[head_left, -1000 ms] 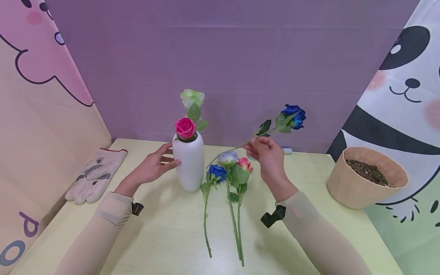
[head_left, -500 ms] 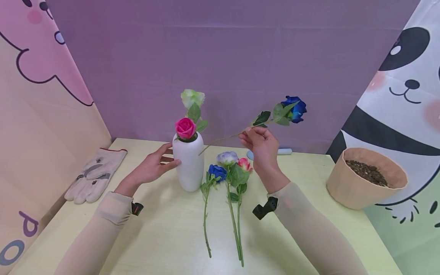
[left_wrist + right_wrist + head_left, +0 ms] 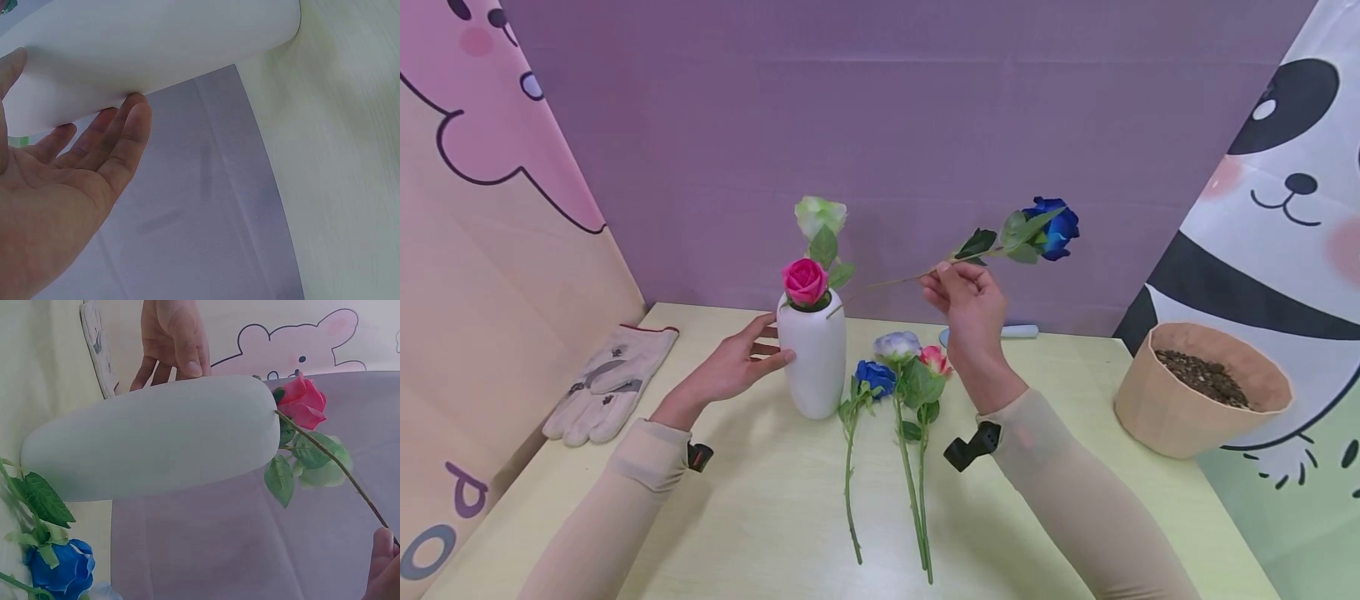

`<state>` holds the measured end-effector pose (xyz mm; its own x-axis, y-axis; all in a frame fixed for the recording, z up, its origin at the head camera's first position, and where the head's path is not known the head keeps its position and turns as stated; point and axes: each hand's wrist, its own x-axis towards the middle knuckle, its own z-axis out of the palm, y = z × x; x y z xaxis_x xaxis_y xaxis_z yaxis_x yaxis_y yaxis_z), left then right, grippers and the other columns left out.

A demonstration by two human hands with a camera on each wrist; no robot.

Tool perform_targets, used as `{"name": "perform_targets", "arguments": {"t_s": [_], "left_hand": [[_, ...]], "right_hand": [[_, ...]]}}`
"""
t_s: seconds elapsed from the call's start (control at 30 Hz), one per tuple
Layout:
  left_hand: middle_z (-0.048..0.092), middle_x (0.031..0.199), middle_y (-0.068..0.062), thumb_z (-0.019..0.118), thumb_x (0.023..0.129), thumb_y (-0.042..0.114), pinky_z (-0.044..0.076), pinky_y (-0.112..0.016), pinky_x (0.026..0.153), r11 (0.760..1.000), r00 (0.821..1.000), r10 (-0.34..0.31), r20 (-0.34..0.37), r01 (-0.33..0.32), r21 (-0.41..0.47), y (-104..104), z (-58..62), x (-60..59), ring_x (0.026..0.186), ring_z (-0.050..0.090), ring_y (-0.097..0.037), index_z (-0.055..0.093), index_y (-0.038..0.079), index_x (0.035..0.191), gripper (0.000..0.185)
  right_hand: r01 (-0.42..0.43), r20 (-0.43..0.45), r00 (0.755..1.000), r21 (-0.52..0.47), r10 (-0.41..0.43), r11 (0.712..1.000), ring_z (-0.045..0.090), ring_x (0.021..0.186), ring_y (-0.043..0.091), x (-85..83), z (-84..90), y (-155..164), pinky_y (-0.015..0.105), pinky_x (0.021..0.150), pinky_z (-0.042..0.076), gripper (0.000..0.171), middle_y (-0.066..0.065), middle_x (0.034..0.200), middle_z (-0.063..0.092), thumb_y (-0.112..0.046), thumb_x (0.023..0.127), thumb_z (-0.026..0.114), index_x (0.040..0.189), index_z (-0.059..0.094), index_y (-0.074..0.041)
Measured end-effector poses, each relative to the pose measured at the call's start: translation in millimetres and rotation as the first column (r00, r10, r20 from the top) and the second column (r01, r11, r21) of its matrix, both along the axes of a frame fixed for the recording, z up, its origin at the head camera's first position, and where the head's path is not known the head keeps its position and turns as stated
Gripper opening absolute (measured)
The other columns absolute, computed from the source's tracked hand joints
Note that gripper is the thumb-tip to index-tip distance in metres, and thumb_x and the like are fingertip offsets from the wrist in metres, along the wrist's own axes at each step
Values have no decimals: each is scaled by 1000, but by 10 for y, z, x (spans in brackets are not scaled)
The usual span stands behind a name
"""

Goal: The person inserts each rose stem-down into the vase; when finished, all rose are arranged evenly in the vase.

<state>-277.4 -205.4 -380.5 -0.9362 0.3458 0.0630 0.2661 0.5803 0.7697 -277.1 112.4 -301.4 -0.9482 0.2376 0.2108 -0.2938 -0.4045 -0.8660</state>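
Observation:
A white vase (image 3: pixel 812 360) stands mid-table with a pink rose (image 3: pixel 804 280) and a pale green flower (image 3: pixel 819 213) in it. My left hand (image 3: pixel 734 364) rests against the vase's left side with straight fingers (image 3: pixel 128 122). My right hand (image 3: pixel 964 296) pinches the stem of a blue rose (image 3: pixel 1052 227), held nearly level in the air. The stem's tip (image 3: pixel 831 313) is at the vase's rim, beside the pink rose (image 3: pixel 303 400). The vase (image 3: pixel 150 437) fills the right wrist view.
Three more flowers lie on the table right of the vase: a blue one (image 3: pixel 875 376), a pale one (image 3: pixel 897 345) and a pink one (image 3: pixel 934 358). Work gloves (image 3: pixel 607 381) lie at the left edge. A pot of soil (image 3: pixel 1199 385) stands at the right.
My right hand has lifted the blue rose up and to the left, so its stem tip has come from above the lying flowers to the vase's rim. The left hand has stayed on the vase.

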Motion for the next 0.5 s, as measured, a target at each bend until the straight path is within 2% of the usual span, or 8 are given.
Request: {"name": "perform_targets", "arguments": {"t_s": [0.17,0.5], "left_hand": [[47,149,-14,63,95,51,52,-52,103,1000,1000,4,5,-4,-4,2,1,3,132,55,-38,25,18,156,79],[47,149,-13,63,95,52,52,-54,102,1000,1000,8,5,-8,-8,2,7,21,132,55,-38,27,19,155,78]], "right_hand": [[29,-42,999,-32,-30,999,75,78,14,-27,8,-41,26,76,62,11,6,89,71,-11,95,68,97,58,-8],[-2,-57,998,28,3,1000,75,76,12,-71,-71,-211,28,78,62,13,3,88,71,-13,92,71,98,60,-9]]}}
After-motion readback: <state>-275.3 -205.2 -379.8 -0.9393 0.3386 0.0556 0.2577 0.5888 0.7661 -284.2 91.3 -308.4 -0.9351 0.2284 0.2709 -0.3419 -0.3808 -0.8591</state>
